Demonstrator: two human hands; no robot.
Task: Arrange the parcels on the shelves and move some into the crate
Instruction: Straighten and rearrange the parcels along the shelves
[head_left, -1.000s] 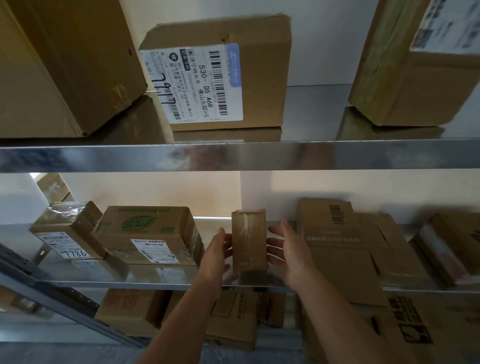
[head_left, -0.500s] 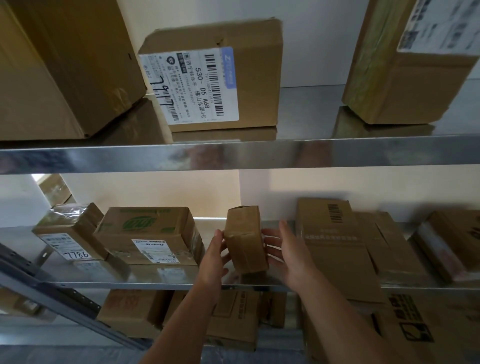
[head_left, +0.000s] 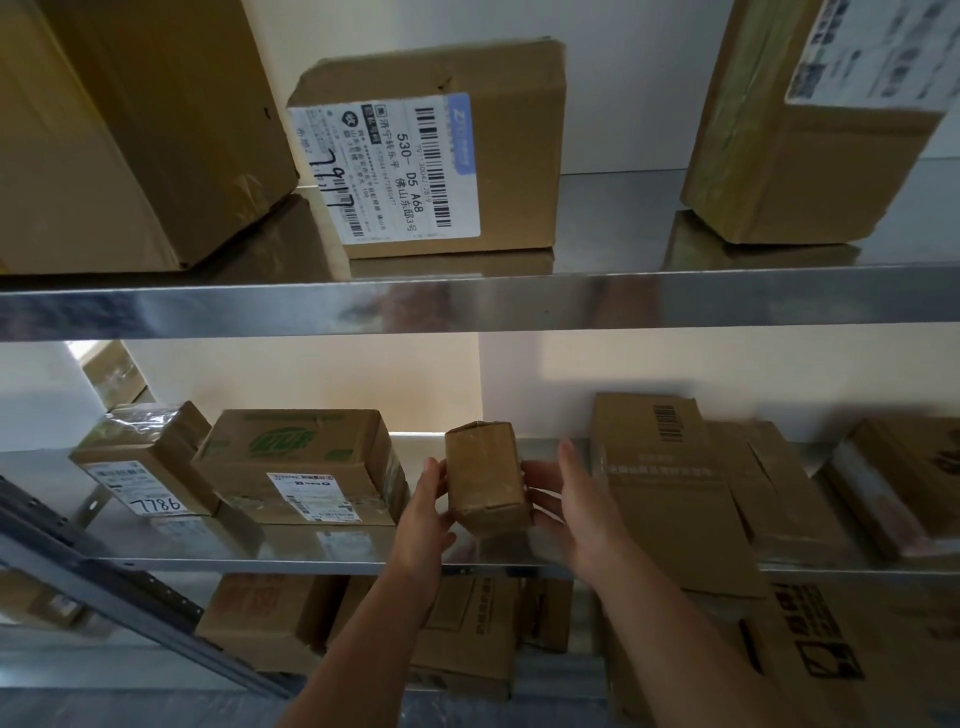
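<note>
Head: small parcel (head_left: 485, 475) between green-logo box (head_left: 296, 462), barcoded carton (head_left: 660, 467).

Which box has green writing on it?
The wide box on the middle shelf, left of the held small parcel. Only it carries a green logo.

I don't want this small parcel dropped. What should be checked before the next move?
1. Hold on small parcel: left hand grips one side, right hand presses the other, ok.
2. Parcel upright: tilted, not ok.
3. Gap between green-logo box and barcode box wide enough: ok.
4. Base resting on middle shelf: cannot tell.
5. Label facing out: none visible, cannot tell.
</note>
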